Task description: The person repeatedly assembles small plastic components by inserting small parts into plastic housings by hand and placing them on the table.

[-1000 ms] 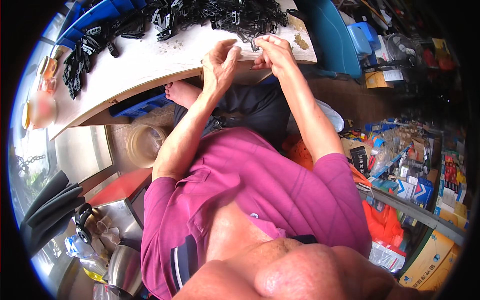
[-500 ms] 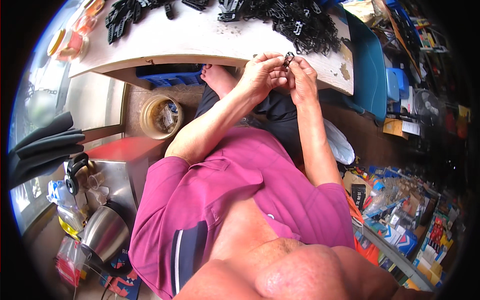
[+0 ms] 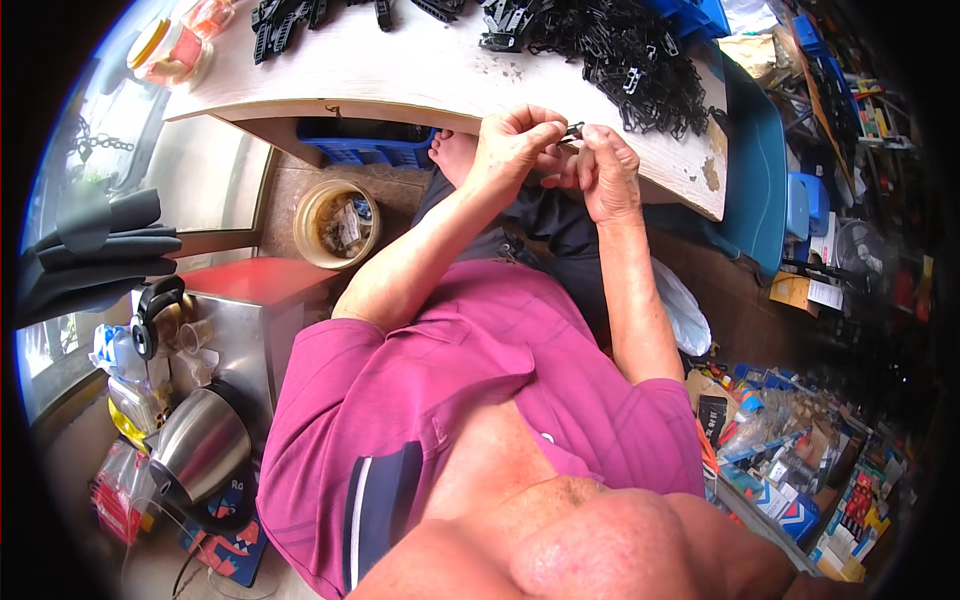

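Observation:
My left hand (image 3: pixel 512 150) and my right hand (image 3: pixel 608 172) meet just off the front edge of the pale table (image 3: pixel 410 75). Between their fingertips is a small black plastic part (image 3: pixel 573 131), pinched from both sides. Fingers cover most of it, so its full shape is hidden. On the table beyond my right hand lies a heaped pile of black plastic link-like pieces (image 3: pixel 640 75). Slatted black strips (image 3: pixel 285 28) lie farther left on the same top.
Under the table sits a blue crate (image 3: pixel 365 150). A round bin (image 3: pixel 310 225) with scraps stands on the floor to the left. At the table's right end is a teal chair (image 3: pixel 755 180). A lidded jar (image 3: pixel 165 52) stands at the far left corner.
The view has shifted, so the table and surroundings sit a little farther right and higher. The black part has turned between my fingertips, and the fingers of both hands have shifted on it.

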The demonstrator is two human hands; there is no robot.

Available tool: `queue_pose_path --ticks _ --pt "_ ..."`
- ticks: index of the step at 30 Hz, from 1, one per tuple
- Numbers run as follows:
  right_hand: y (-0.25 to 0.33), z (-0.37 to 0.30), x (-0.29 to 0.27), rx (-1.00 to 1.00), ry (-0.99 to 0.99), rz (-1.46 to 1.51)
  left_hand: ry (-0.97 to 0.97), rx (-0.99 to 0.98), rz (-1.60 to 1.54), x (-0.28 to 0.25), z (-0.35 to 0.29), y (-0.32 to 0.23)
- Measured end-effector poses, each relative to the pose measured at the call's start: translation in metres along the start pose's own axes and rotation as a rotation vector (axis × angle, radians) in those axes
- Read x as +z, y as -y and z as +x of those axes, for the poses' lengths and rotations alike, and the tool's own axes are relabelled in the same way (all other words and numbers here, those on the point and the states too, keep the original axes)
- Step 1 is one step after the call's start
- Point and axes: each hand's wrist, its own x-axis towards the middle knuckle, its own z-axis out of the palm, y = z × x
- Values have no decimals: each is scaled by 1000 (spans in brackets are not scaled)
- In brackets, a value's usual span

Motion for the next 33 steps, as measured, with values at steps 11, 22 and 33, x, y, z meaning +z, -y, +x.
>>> queue_pose_path --ticks 11,22,33 --pt "-6 6 9 -11 -34 83 -601 1027 1287 -74 56 -59" --pt "-4 8 9 -39 -51 87 -932 720 1890 -152 122 -124" --pt "16 22 26 -155 -104 101 -204 483 400 -59 35 -45"
